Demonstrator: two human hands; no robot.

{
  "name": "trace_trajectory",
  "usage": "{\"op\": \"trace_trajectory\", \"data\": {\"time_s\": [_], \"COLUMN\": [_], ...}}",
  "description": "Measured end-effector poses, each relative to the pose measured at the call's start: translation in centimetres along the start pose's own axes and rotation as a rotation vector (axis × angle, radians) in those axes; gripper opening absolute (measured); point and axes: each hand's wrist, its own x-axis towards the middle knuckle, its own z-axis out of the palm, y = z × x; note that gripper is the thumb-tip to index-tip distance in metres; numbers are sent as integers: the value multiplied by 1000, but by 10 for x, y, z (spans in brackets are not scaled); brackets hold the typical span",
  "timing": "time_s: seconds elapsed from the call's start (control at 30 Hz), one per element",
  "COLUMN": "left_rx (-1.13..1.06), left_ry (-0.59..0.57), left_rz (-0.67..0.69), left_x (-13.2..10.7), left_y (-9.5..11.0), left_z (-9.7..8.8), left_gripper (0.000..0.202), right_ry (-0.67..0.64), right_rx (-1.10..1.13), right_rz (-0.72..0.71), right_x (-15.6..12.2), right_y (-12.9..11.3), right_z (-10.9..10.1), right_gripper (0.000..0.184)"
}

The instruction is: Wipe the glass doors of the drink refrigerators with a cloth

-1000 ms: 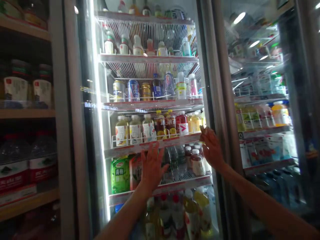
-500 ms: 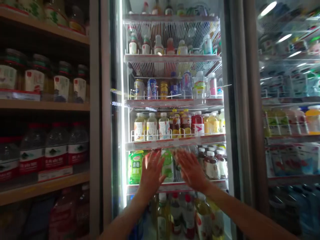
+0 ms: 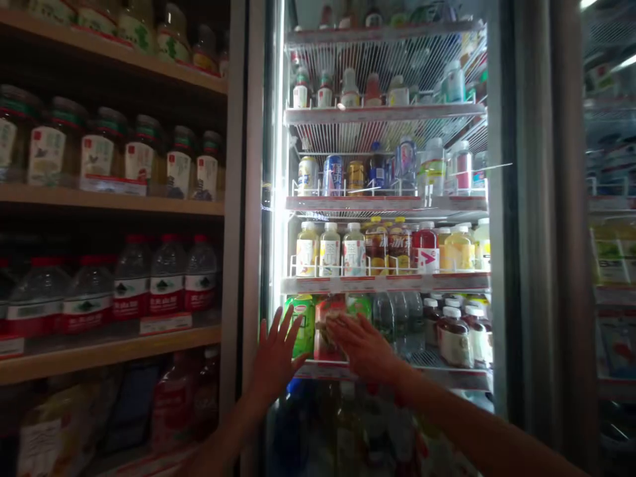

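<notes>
My left hand [image 3: 279, 348] is raised with its fingers spread and nothing in it. It is at the lower left of the glass door [image 3: 272, 252] of a lit drinks cooler; whether it touches the glass I cannot tell. To its right, my right hand [image 3: 365, 344] lies flattened over a pale, crumpled cloth [image 3: 328, 326], which shows under its fingertips against the glass. Behind the hands, on a cooler shelf, a green drink pack [image 3: 303, 318] and a red drink pack [image 3: 324, 344] are partly covered by them.
Cooler shelves hold bottles and cans, with dark bottles [image 3: 454, 334] at the right. A wooden shelf [image 3: 109, 199] on the left carries jars, and red-capped water bottles [image 3: 166, 275] sit below. A metal door frame [image 3: 527, 232] and a second cooler flank the right side.
The view has turned left, so more of the wooden shelves shows. My right hand has moved left across the glass, in front of the red pack. My left hand has shifted left, its fingers spread wider.
</notes>
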Motion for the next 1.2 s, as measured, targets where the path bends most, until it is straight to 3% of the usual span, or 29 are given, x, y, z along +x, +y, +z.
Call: {"op": "trace_trajectory", "data": {"time_s": [0.1,0.17,0.33,0.4,0.53,0.67,0.73,0.87,1.0,1.07,1.2], "left_rx": [18,28,12,-4,-28,-58,-78,-119,-175,-201,-232], "left_ry": [-12,-54,-189,-211,-227,-255,-249,-163,-76,-37,16], "left_rz": [-35,-54,-53,-53,-81,-77,-74,-66,65,119,161], "left_x": [-13,-22,-49,-57,-65,-60,-51,-23,6,20,45], "left_y": [-15,-23,-36,-39,-40,-33,-27,-2,37,56,88], "left_z": [0,-2,-11,-14,-17,-20,-21,-19,-15,-10,-1], "left_gripper": [68,68,66,69,73,76,76,75,74,73,78], "right_ry": [108,97,-3,28,85,45,84,241,96,43,152], "right_rx": [5,35,141,145,130,166,130,5,9,-8,-144], "right_rz": [208,235,-98,-82,95,-202,-151,173,-35,-37,311], "right_x": [37,48,31,35,43,13,-2,-33,-78,-87,-89], "right_y": [2,-7,-47,-50,-51,-42,-20,20,21,30,64], "right_z": [-4,3,30,32,32,30,22,6,-1,-6,-24], "right_gripper": [69,72,74,71,71,72,71,69,70,69,64]}}
